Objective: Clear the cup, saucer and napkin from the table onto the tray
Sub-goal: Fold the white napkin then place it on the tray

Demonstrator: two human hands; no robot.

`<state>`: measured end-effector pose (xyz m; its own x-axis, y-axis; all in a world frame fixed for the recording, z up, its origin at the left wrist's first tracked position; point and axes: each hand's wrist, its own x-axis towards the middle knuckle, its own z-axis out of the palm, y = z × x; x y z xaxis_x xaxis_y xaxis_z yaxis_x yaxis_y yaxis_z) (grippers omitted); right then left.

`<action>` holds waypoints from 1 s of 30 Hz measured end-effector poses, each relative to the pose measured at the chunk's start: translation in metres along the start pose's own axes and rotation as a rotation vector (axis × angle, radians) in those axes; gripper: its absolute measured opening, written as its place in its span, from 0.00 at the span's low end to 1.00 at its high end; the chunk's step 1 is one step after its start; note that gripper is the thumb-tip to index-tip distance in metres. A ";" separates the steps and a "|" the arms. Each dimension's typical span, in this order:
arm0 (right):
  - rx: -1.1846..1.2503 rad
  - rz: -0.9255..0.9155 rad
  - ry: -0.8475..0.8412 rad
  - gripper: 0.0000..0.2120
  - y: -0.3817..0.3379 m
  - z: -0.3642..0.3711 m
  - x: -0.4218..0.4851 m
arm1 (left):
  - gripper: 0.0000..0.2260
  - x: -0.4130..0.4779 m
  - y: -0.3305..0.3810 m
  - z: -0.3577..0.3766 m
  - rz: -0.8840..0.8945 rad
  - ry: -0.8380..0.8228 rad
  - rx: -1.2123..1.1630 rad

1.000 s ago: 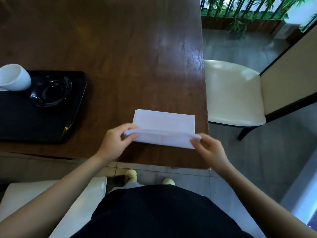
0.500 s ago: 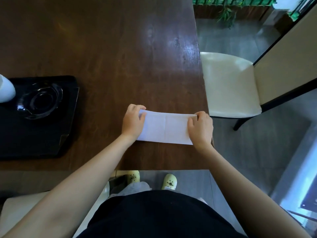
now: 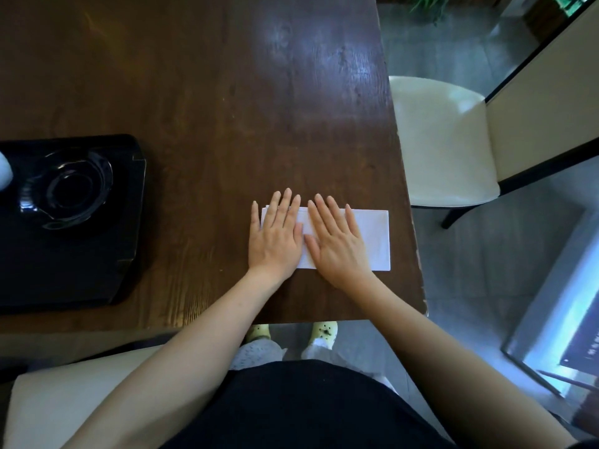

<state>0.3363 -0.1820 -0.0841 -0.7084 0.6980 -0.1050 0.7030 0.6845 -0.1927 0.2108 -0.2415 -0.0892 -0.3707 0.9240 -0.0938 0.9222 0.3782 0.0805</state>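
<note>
A white napkin (image 3: 372, 238), folded into a long strip, lies flat on the dark wooden table (image 3: 227, 92) near its right edge. My left hand (image 3: 275, 238) and my right hand (image 3: 337, 241) rest palm down on it, side by side, fingers spread; neither hand grips anything. A black tray (image 3: 64, 270) sits at the table's left. On the tray is a black glossy saucer (image 3: 71, 189). A sliver of the white cup (image 3: 5, 171) shows at the frame's left edge, on the tray.
A cream-cushioned chair (image 3: 444, 140) stands just past the table's right edge. Another cream seat (image 3: 64, 400) is below the near table edge at the left. The near right table corner (image 3: 421, 306) is close to the napkin.
The napkin's near edge was lifted and folded over to the far edge. My hands moved from its ends to its left half and now press flat on it.
</note>
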 end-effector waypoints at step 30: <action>0.016 0.055 -0.048 0.28 0.033 -0.023 -0.112 | 0.27 0.020 0.041 -0.033 0.255 -0.042 0.167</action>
<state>0.4402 -0.2332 -0.0561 -0.6710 0.7234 -0.1626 0.7404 0.6416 -0.2005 0.2377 -0.2055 -0.0550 -0.1235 0.9835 -0.1325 0.9915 0.1168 -0.0571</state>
